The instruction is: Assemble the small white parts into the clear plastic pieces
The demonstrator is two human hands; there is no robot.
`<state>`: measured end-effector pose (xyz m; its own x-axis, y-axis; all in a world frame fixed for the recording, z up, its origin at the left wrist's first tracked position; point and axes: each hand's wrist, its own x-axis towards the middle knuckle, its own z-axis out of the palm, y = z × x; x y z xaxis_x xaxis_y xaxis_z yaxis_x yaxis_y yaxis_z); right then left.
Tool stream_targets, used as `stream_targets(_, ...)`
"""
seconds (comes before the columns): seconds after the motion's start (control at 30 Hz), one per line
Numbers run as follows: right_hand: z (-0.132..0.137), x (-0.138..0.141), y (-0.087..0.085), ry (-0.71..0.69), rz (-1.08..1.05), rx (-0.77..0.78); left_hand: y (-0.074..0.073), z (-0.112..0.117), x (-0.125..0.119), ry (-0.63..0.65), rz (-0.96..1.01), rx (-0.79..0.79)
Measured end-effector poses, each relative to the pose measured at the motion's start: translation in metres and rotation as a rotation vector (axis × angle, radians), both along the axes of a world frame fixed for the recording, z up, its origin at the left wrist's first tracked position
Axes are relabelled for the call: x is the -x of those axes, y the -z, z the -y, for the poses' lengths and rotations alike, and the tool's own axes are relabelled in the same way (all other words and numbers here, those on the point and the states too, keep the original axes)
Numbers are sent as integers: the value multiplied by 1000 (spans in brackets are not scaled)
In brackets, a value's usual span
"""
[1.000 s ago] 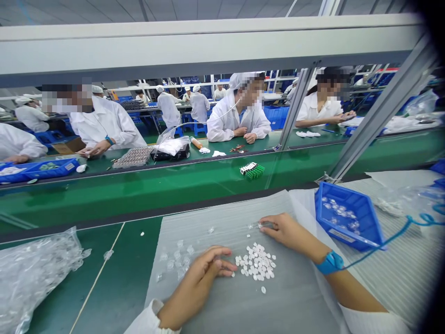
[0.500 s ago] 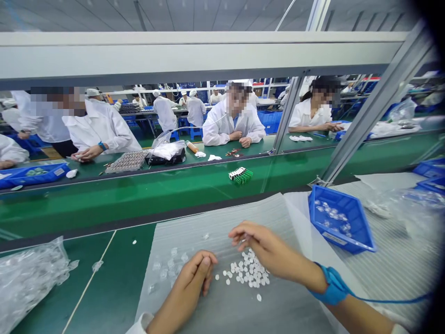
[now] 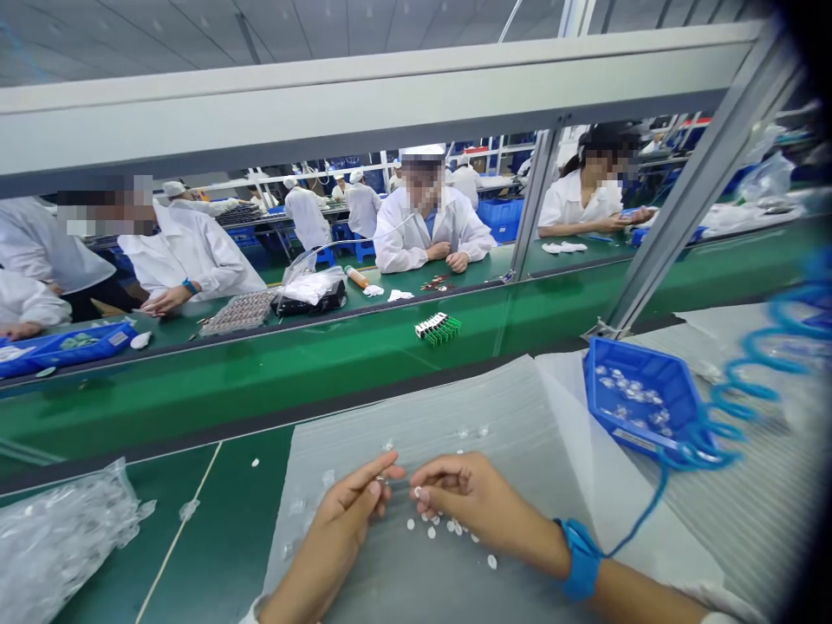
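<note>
My right hand, with a blue wrist strap, pinches a small white disc between thumb and fingertips. Facing it closely, my left hand has thumb and fingers pressed together on what looks like a small clear piece, mostly hidden by the fingers. More white discs lie on the pale foam sheet below the right hand, which covers much of the pile. Several clear plastic pieces are scattered on the sheet left of my left hand, and a few lie beyond the hands.
A blue bin with clear pieces stands at right, crossed by a coiled blue cord. At left lies a bag of clear parts. Beyond runs a green conveyor carrying green boards; co-workers sit across it, behind metal posts.
My right hand has come down and closer to my left, and now pinches a white disc. The coiled cord has swung into view over the bin. The view has tilted slightly.
</note>
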<state>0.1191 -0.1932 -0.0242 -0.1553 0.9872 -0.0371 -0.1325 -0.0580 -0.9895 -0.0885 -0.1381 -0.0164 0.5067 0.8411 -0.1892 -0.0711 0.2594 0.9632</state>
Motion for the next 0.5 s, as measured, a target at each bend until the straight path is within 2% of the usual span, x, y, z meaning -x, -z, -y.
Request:
stream_targets(0.13,-2,1,-1,18,-78,35,-2,3,-2,52,0,56)
stream_targets(0.23,0,1,-4,105,42,-59,-4,5,-4,41,-16,77)
stream_targets(0.27,1,0,-4,155,145,-165,-5,5,-4,28,-24,72)
stream_targets(0.33,5,-1,-5,236,388,-474,-5,7,-6,-4,-30,38)
stream_targets(0.4,8,-4,-5,258,569,-785,-3,10,-8,-38,0,-21)
stream_targets(0.43,10,-5,-5,248,616,-895,-2,12,-10,-50,31,-57)
stream_targets(0.5,13,-6,-5,225,659,-1021,0,17,-13,-67,95,-141)
